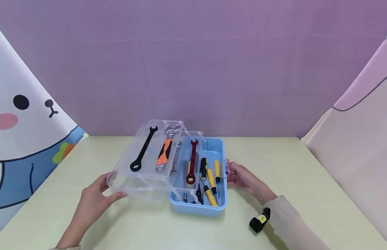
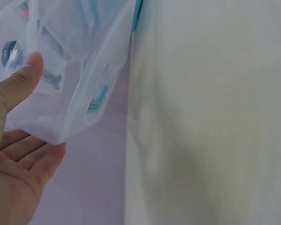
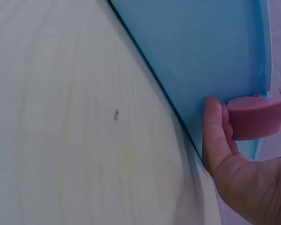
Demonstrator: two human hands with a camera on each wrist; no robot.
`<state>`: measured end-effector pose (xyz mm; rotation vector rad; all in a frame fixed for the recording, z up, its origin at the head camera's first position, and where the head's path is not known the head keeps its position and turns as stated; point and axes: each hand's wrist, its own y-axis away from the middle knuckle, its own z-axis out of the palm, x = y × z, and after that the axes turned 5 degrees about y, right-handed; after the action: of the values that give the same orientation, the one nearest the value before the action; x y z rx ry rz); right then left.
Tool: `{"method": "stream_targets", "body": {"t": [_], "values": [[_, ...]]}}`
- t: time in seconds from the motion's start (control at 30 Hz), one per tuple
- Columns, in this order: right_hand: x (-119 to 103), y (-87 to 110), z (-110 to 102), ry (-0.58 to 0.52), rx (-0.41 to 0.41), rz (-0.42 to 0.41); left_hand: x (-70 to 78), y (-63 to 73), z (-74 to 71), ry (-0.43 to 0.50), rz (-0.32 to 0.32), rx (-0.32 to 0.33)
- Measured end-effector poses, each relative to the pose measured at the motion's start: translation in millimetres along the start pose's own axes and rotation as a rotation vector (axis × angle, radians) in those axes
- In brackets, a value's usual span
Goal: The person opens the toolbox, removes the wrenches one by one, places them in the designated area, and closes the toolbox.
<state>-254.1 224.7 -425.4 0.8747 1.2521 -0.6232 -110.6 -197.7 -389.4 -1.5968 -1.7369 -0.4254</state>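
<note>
Head view first: the blue toolbox [image 1: 198, 209] sits on the pale table [image 1: 274, 159], its clear trays [image 1: 151, 156] fanned out toward the left. Across them lie 4 wrenches: a black wrench [image 1: 143, 149], an orange-handled adjustable wrench [image 1: 164, 151], a silver wrench [image 1: 176, 159] and a red wrench [image 1: 192, 162], the red reaching over the box. Down inside, yellow-handled screwdrivers [image 1: 211, 177] lie jumbled. Out on the left, the left hand [image 1: 93, 201] has the outer edge of the clear lid [image 1: 115, 177]; on the right, the right hand [image 1: 243, 178] curls at the pink latch [image 1: 228, 167] on the box's side.

Over to the left wrist: what a close look! The thumb is on the near face of the lid, the other fingers tucked under its edge, gripping it; tools show blurred through the plastic.

Right wrist now: the thumb lies along the blue wall, while bent fingers hold the pink latch from behind, though their tips are mostly hidden.
</note>
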Motion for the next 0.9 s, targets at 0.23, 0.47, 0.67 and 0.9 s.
{"method": "stream_targets", "body": {"t": [0.23, 0.47, 0.67, 0.9], "values": [[-6.9, 8.7, -8.8, 0.01, 0.003, 0.0, -0.5, -1.1, 6.7, 0.048, -0.107, -0.091], [-11.6, 15.7, -16.2, 0.008, 0.008, 0.005, 1.3, -2.8, 15.1, 0.131, -0.183, -0.15], [-12.3, 16.5, -17.7, 0.011, 0.003, 0.008, -2.4, 0.1, 22.8, 0.214, -0.224, -0.143], [-14.0, 18.0, -17.4, 0.028, 0.008, 0.017, -6.2, 5.3, 28.6, 0.291, -0.197, -0.099]]}}
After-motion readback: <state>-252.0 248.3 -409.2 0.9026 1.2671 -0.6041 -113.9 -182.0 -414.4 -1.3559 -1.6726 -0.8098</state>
